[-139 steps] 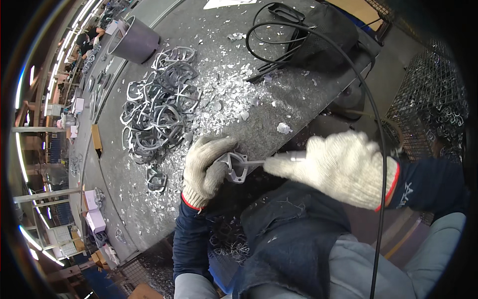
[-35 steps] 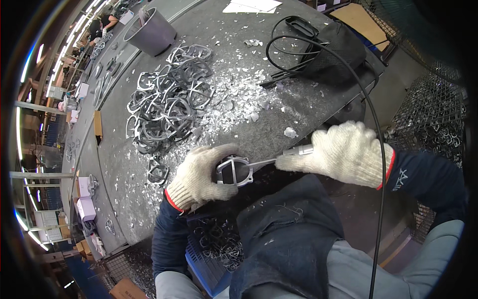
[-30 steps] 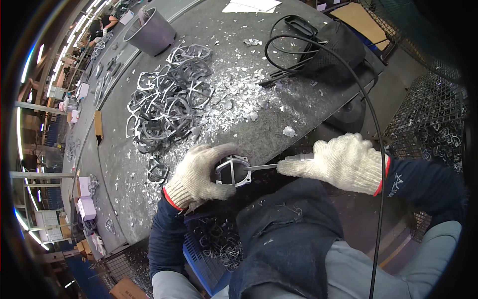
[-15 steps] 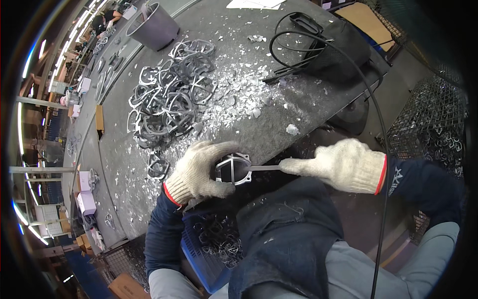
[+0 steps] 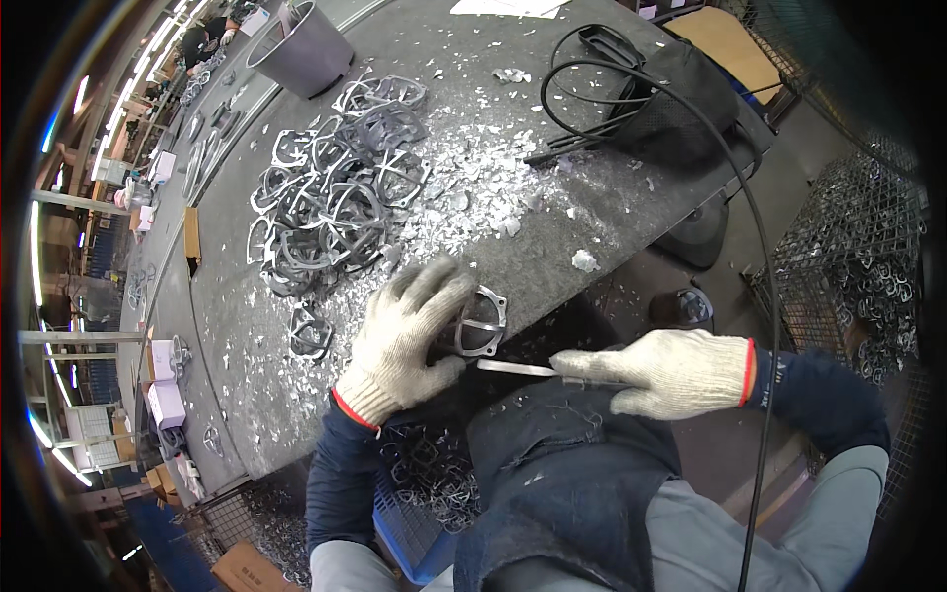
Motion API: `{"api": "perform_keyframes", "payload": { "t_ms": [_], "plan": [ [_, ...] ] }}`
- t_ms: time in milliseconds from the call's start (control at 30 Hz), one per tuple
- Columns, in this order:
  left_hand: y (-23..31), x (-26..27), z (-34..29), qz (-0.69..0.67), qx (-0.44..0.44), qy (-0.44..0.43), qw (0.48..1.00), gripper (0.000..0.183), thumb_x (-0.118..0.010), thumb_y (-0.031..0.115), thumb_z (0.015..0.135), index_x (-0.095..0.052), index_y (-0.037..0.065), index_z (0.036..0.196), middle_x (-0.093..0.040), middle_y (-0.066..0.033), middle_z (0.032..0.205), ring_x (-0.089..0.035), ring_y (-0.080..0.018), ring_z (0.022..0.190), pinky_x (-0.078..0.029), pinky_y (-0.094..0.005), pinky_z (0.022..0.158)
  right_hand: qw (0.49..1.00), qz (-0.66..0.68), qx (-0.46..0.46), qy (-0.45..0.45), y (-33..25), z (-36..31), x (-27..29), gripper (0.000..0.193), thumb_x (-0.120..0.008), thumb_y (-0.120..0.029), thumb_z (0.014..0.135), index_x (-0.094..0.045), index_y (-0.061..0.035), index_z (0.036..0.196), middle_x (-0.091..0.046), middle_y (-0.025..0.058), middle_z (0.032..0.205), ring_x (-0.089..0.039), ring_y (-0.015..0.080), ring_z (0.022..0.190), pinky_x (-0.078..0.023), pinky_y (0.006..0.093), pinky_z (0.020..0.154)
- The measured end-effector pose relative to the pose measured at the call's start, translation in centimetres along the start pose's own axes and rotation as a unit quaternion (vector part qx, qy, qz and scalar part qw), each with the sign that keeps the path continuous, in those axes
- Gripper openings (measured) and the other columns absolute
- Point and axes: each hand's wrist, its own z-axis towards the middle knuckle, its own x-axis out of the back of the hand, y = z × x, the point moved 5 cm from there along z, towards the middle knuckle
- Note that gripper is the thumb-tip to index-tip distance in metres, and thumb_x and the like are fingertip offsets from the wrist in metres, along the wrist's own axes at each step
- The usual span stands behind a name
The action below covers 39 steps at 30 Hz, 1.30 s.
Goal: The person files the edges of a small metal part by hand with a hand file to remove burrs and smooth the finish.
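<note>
1. A single metal frame [image 5: 482, 325] is held at the near edge of the table [image 5: 552, 217]; whether it is finished cannot be told.
2. A heap of similar frames [image 5: 335, 212] is left on the table, with a lone frame [image 5: 309, 332] set apart; pale flakes [image 5: 459, 202] are strewn beside the heap; more metal pieces are held in the blue basket [image 5: 400, 538] below; the work is judged to be partway through.
3. The frame's left side is pinched by the left hand [image 5: 404, 340], fingers above and thumb below.
4. A flat tool [image 5: 516, 368] is gripped by the right hand [image 5: 681, 373], index finger laid along it; its tip is pointed leftward, just below the frame.
</note>
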Motion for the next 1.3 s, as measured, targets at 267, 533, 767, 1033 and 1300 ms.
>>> {"api": "perform_keyframes", "payload": {
  "t_ms": [267,533,767,1033,1300],
  "plan": [
    [1.1,-1.5,-1.7,-0.019,0.066,0.104,0.992,0.091,-0.1,0.026,0.079,-0.068,0.002,0.16,-0.076,-0.0235,0.155,-0.073,-0.0478,0.135,-0.055,-0.0576,0.119,0.99,-0.108,-0.025,0.089,0.2,-1.6,2.8,0.083,-0.08,-0.015,0.103,-0.051,-0.0251,0.181,-0.083,0.0137,0.141,-0.084,0.0354,0.118,-0.068,0.0459,0.103],
    [1.7,-1.3,-0.7,-0.032,0.075,0.039,0.996,0.083,-0.096,0.009,0.077,-0.073,0.009,0.156,-0.075,-0.02,0.158,-0.072,-0.0464,0.138,-0.055,-0.057,0.119,0.908,-0.386,0.007,0.162,0.6,1.2,4.7,0.079,-0.076,-0.017,0.104,-0.056,-0.0431,0.175,-0.07,0.0119,0.079,-0.077,0.0365,0.066,-0.064,0.05,0.059],
    [2.0,-1.4,-0.5,-0.01,0.049,0.04,0.998,0.08,-0.093,0.012,0.084,-0.07,0.018,0.161,-0.071,-0.0168,0.162,-0.069,-0.0481,0.135,-0.055,-0.0587,0.117,0.87,-0.465,0.059,0.153,0.1,3.0,9.1,0.077,-0.067,-0.012,0.108,-0.053,-0.0462,0.176,-0.075,0.014,0.091,-0.081,0.0371,0.077,-0.065,0.0504,0.063],
    [2.9,-1.7,-0.4,0.0,0.107,0.019,0.994,0.089,-0.103,0.023,0.072,-0.073,0.014,0.155,-0.069,-0.0186,0.165,-0.065,-0.0468,0.149,-0.048,-0.0613,0.126,0.952,-0.304,-0.007,0.032,0.8,1.2,7.6,0.08,-0.075,-0.02,0.106,-0.051,-0.0383,0.179,-0.081,0.0178,0.102,-0.083,0.0418,0.091,-0.068,0.0543,0.08],
    [3.4,-3.2,-0.4,-0.003,0.061,0.092,0.994,0.101,-0.109,0.022,0.06,-0.072,0.011,0.153,-0.069,-0.0218,0.163,-0.066,-0.0474,0.15,-0.051,-0.0602,0.122,0.935,-0.319,0.061,0.144,1.0,1.8,6.5,0.075,-0.073,-0.019,0.11,-0.052,-0.0427,0.177,-0.077,0.014,0.088,-0.082,0.0375,0.078,-0.066,0.0495,0.067]
  ]
}}
